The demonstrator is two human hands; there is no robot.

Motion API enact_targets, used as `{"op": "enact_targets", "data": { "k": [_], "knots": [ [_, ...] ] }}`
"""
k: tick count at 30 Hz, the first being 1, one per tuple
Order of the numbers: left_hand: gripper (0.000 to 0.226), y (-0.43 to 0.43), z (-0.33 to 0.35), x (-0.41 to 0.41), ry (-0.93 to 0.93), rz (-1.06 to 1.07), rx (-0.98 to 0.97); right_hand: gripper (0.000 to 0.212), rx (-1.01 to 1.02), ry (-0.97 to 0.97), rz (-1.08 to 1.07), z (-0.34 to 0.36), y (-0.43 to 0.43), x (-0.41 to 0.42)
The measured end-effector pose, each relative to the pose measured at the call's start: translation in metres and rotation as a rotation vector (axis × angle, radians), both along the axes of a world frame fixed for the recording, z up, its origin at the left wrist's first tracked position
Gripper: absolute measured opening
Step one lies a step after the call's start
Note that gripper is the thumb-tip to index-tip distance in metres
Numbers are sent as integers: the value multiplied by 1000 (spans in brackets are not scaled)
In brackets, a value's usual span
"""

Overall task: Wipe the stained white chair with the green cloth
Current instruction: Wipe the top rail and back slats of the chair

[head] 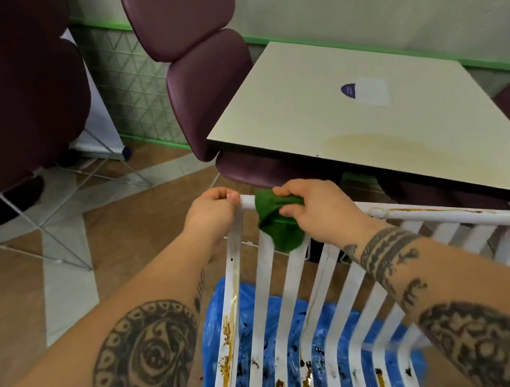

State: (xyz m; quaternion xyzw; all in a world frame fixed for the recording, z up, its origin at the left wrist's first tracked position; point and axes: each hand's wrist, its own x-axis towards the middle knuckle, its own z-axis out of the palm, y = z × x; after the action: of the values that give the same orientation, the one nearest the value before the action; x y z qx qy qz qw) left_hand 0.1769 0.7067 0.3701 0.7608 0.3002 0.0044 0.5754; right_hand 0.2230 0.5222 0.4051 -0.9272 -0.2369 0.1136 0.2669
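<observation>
The white slatted chair fills the lower middle of the head view, its strips streaked with brown and dark stains toward the bottom. My left hand grips the chair's top rail at its left corner. My right hand holds the crumpled green cloth against the top rail and the upper ends of the slats, just right of my left hand. Part of the cloth is hidden under my fingers.
A blue plastic sheet lies on the floor under the chair. A cream table with a yellowish stain stands straight ahead. Purple padded chairs stand behind the table and at the left, on thin wire legs.
</observation>
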Motion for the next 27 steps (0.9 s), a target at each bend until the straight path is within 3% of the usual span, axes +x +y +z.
{"op": "enact_targets", "data": {
  "k": [2, 4, 7, 10, 13, 21, 24, 27],
  "knots": [
    [17, 0, 1, -1, 7, 3, -5, 29, -5, -76, -48, -10, -7, 1],
    [16, 2, 4, 0, 20, -7, -16, 19, -147, -159, -91, -5, -10, 14],
    [14, 1, 15, -3, 64, -21, -87, 25, -246, -369, -103, 2, -7, 15],
    [23, 6, 22, -2, 94, -53, -155, 35, 54, -511, -17, -14, 3, -24],
    [13, 11, 20, -4, 111, -53, -244, 36, 179, -470, 18, -51, 22, -56],
    [13, 19, 8, -6, 145, -11, -360, 34, -25, -353, 28, -106, 63, -57],
    [21, 18, 10, -6, 122, -27, -335, 37, -135, -189, 125, -118, 54, -74],
    [18, 17, 7, -6, 85, -10, -362, 34, -27, -229, 60, -104, 53, -72]
  ]
}}
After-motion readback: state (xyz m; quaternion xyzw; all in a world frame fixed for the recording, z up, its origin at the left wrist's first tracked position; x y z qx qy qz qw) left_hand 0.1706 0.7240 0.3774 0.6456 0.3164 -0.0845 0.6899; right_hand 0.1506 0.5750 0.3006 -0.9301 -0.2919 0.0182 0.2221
